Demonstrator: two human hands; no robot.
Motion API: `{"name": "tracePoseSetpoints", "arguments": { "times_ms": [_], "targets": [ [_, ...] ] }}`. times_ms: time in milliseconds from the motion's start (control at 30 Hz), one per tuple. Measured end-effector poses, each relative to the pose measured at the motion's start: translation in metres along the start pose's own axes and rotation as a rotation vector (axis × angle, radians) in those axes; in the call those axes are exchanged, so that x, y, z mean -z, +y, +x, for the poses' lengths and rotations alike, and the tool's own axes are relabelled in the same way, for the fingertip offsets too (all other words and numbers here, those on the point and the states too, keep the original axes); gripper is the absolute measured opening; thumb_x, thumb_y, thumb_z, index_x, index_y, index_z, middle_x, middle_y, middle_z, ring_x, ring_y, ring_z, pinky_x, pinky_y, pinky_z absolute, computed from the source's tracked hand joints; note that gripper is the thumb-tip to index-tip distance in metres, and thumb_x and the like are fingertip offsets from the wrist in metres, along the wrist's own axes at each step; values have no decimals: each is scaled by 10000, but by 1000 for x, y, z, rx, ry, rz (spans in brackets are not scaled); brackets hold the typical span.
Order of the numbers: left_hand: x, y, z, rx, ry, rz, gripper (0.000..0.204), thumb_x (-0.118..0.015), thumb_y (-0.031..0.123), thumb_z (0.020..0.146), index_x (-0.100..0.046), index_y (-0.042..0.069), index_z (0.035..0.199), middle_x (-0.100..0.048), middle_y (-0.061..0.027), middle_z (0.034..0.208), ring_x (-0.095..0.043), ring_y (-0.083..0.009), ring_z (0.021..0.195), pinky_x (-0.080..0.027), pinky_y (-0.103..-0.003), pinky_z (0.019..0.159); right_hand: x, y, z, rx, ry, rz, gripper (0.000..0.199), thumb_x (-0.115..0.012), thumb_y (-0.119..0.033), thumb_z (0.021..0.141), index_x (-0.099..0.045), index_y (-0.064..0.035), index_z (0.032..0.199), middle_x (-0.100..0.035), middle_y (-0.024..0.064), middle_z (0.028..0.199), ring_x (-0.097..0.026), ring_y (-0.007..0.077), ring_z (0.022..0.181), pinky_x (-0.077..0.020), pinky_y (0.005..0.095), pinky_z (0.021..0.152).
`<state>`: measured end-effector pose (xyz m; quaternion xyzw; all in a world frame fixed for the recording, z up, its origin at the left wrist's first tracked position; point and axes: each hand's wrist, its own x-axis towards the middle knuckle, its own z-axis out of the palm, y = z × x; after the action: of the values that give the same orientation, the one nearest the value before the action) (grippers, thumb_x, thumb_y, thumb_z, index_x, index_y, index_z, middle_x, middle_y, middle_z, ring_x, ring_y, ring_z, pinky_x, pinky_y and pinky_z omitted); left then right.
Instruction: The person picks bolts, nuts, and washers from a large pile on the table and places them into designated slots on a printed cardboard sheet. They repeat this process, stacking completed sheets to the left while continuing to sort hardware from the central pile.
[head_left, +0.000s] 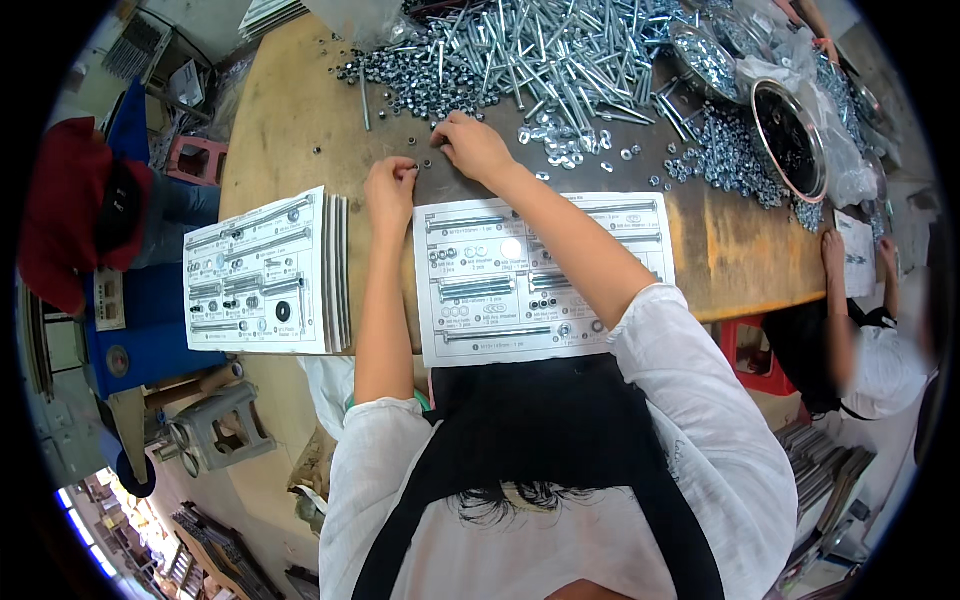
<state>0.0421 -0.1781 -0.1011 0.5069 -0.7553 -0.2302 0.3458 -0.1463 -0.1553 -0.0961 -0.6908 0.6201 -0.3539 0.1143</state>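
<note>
My left hand (390, 183) rests on the table past the printed card, its thumb and fingers pinched together at a small dark nut (415, 166). My right hand (473, 147) is farther forward and to the right, with curled fingertips down at the near edge of a heap of nuts (425, 85); what they grip is too small to make out. A couple of loose nuts lie between the hands. Under my right forearm, the white card (480, 300) with pictures of bolts, nuts and washers lies flat, small parts showing on it.
Left of my left forearm stands a stack of similar cards (265, 290). Long bolts (560, 50) are heaped at the back, with flat washers (565, 145) before them. A metal bowl (822, 165) tilts among more hardware at right. Another person's hand (832, 250) holds a card there.
</note>
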Motion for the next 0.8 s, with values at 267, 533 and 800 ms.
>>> {"name": "tracePoseSetpoints", "arguments": {
  "times_ms": [267,533,800],
  "targets": [
    [4,13,3,-128,-145,-24,192,-751,73,808,-717,47,995,-633,-125,930,-663,-281,808,-530,-378,750,32,10,12,-230,-28,280,206,-739,-186,777,-728,-56,935,-738,92,823,-719,237,776,-565,338,753],
    [40,51,-33,40,-204,-329,179,-758,65,809,-739,33,984,-675,-57,884,-606,-129,736,-504,-266,713,120,-51,-108,-409,-232,563,162,-703,-62,872,-697,-39,1032,-716,44,925,-666,97,796,-538,241,721],
    [95,64,-169,-12,-452,-171,193,-762,68,796,-723,71,985,-637,-65,907,-626,-226,780,-509,-321,721,69,-117,-199,-140,-301,344,168,-661,-26,855,-592,-61,1004,-610,93,918,-660,256,805,-545,354,706]
  ]
}}
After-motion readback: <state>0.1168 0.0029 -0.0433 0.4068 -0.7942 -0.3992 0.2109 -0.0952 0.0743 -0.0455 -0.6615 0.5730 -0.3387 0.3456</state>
